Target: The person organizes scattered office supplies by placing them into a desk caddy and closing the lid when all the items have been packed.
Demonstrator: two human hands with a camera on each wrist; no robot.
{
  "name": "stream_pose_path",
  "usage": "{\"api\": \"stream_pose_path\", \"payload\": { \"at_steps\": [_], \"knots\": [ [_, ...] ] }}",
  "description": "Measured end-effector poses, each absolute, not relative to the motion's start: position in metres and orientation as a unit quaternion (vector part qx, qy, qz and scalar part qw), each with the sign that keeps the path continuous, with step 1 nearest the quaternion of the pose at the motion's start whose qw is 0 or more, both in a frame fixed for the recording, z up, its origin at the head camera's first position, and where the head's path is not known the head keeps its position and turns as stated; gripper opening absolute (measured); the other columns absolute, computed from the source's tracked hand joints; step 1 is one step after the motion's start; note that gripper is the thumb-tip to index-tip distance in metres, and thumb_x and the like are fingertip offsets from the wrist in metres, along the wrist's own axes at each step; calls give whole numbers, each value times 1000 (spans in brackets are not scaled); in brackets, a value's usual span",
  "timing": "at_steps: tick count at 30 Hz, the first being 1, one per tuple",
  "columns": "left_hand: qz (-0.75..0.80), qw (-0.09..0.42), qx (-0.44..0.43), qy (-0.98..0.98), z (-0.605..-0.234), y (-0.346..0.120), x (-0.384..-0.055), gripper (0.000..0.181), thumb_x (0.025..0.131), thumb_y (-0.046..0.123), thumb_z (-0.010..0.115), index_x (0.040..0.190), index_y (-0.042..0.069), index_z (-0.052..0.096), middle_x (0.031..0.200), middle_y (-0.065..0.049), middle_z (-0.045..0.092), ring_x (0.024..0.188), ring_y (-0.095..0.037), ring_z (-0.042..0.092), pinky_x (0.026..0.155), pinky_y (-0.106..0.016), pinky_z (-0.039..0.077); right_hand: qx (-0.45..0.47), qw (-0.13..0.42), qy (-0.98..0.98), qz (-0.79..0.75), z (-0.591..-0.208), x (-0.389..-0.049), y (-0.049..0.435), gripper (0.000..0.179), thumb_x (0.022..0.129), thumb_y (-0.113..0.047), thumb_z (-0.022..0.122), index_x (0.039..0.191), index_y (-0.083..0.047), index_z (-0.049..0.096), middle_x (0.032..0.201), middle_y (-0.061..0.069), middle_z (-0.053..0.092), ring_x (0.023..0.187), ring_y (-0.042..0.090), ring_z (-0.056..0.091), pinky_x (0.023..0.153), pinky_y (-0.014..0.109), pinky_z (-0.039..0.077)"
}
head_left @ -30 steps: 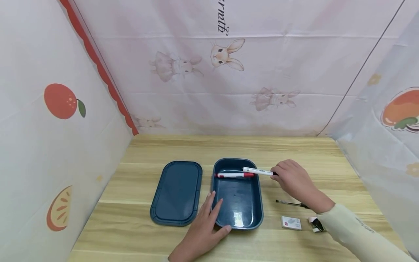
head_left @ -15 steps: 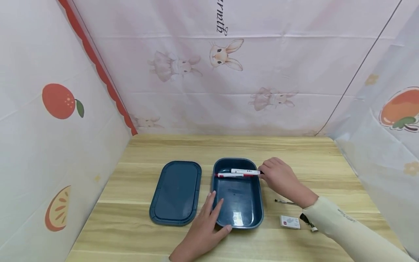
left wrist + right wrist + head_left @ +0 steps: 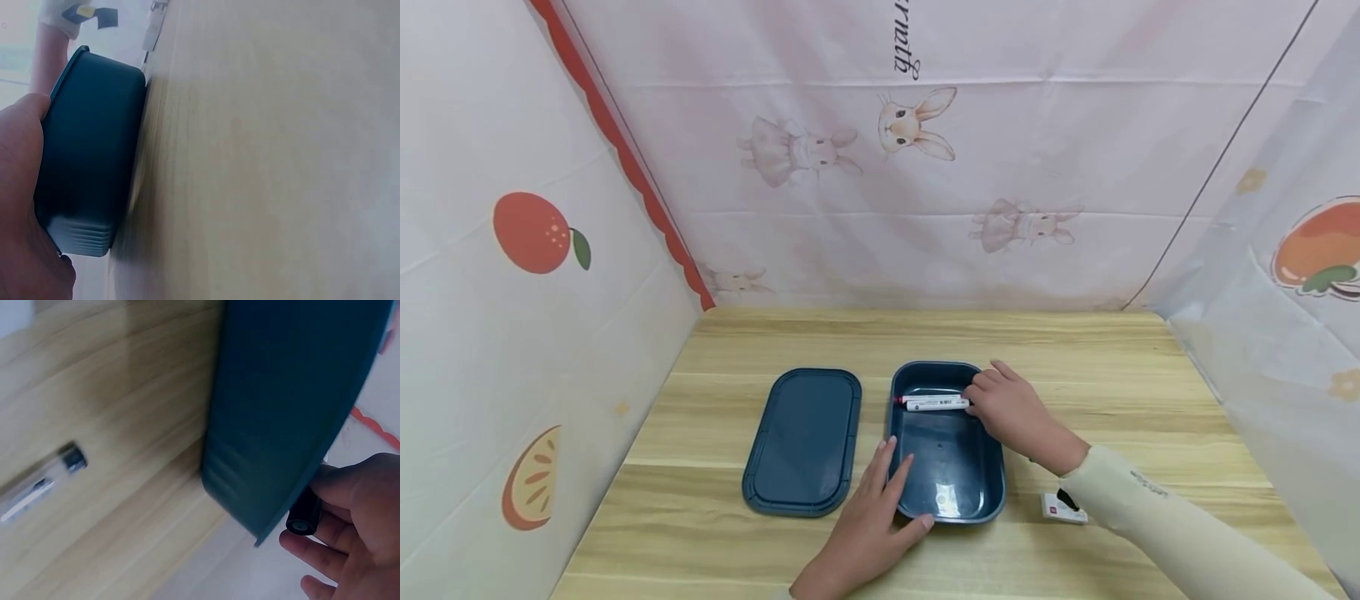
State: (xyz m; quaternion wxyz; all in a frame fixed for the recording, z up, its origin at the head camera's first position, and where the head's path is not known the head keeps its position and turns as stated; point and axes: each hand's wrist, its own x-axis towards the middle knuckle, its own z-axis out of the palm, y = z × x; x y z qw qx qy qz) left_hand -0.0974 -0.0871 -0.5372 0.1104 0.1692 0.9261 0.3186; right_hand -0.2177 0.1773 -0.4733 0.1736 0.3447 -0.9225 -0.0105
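Observation:
My right hand (image 3: 1009, 410) pinches a white marker (image 3: 937, 404) over the far right rim of a dark blue plastic box (image 3: 946, 467). Its black end (image 3: 304, 514) sticks out between thumb and fingers in the right wrist view. The white marker lies close alongside a red-and-white marker (image 3: 901, 400) inside the box, covering most of it. At the near left side, my left hand (image 3: 868, 515) rests spread on the box rim, fingers straight. The left wrist view has the thumb side of that hand against the outer wall of the box (image 3: 94, 137).
A dark blue lid (image 3: 805, 442) lies flat left of the box. Right of it is a small white packet (image 3: 1062, 508), partly behind the right sleeve (image 3: 1150, 508). A clear pen with a black end (image 3: 44, 481) lies on the wooden table (image 3: 1075, 342). Printed cloth walls stand around it.
My right hand has moved left and slightly down with the white marker, bringing it into the box in front of the red-and-white one. The left hand has stayed on the rim.

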Motion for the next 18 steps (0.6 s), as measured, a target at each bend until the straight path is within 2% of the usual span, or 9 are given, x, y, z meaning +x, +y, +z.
{"api": "stream_pose_path", "payload": {
  "at_steps": [5, 18],
  "knots": [
    [320, 120, 163, 926, -536, -86, -97, 84, 93, 74, 47, 162, 33, 22, 166, 20, -17, 158, -20, -3, 115, -65, 30, 348, 182, -919, -40, -482, -221, 169, 15, 86, -23, 81, 90, -11, 73, 89, 4, 68, 97, 26, 64, 110, 52, 43],
    [319, 123, 160, 926, -534, -86, -97, 84, 93, 74, 47, 161, 34, 22, 167, 18, -15, 158, -21, -2, 115, -66, 29, 344, 162, -924, -39, -489, -227, 165, 18, 81, -22, 85, 87, -10, 75, 87, 5, 71, 98, 28, 63, 114, 57, 36]
  ]
}}
